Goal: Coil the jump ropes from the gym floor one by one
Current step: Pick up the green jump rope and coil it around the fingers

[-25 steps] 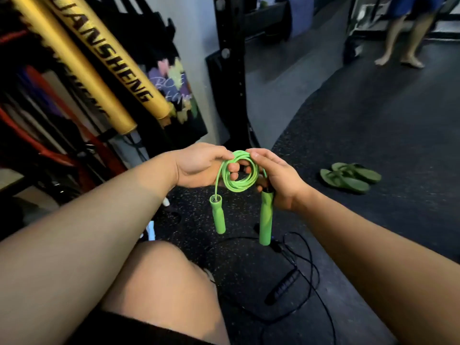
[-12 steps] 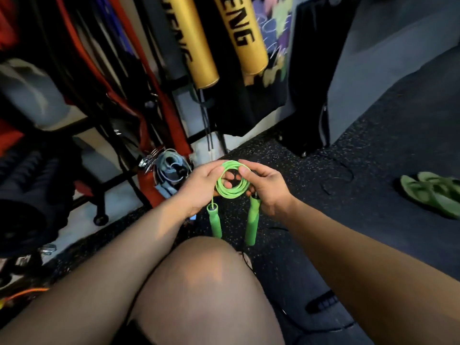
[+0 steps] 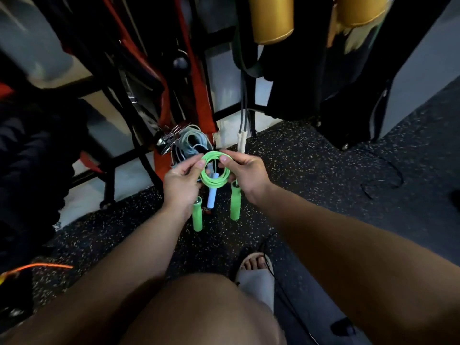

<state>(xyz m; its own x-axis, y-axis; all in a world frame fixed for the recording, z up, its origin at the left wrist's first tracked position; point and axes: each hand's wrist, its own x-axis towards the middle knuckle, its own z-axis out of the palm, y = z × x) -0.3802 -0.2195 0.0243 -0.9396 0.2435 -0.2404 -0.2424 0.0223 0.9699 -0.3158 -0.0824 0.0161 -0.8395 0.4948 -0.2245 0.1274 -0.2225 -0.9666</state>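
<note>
A bright green jump rope (image 3: 214, 181) is wound into a small round coil that I hold up in front of me. My left hand (image 3: 179, 185) pinches the coil's left side and my right hand (image 3: 246, 175) pinches its right side. Its two green handles (image 3: 197, 216) hang straight down below my hands. Behind the coil, a coiled pale blue rope (image 3: 193, 143) with a light blue handle (image 3: 212, 195) lies on the floor by the rack. A black jump rope (image 3: 276, 282) trails over the floor at lower right, near my foot.
A black metal rack (image 3: 109, 175) with red straps (image 3: 199, 95) and hanging gear stands straight ahead. Two gold padded tubes (image 3: 271, 18) hang above. A black cord (image 3: 383, 175) loops on the speckled rubber floor at right. My knee fills the bottom, and my sandalled foot (image 3: 256, 277) is beside it.
My view has swung left and down towards the rack, and the green slippers have left the frame. Both hands kept the green coil between them and carried it closer to the pale blue rope.
</note>
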